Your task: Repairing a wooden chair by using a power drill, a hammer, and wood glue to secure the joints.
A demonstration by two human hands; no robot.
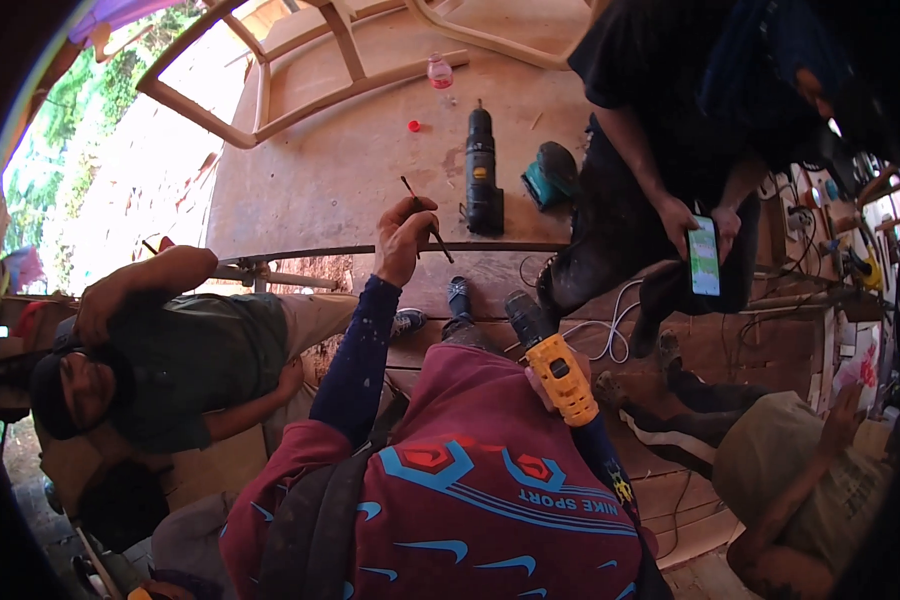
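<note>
My left hand is raised near the table's front edge, its fingers pinched round a thin dark rod. The rod sticks out above and below the fingers; its kind is too small to make out. Lower and to the right, my right hand grips a yellow and black cordless drill, whose body hides most of the fingers. The drill's black front end points up and slightly left, toward the table. A dark cordless drill lies on the table beyond my hands, beside a teal and black sander.
Curved wooden frames lie across the wooden table. A small bottle with red liquid and a red cap are there too. At right, a person holds a phone. Others sit left and lower right. A white cable crosses the floor.
</note>
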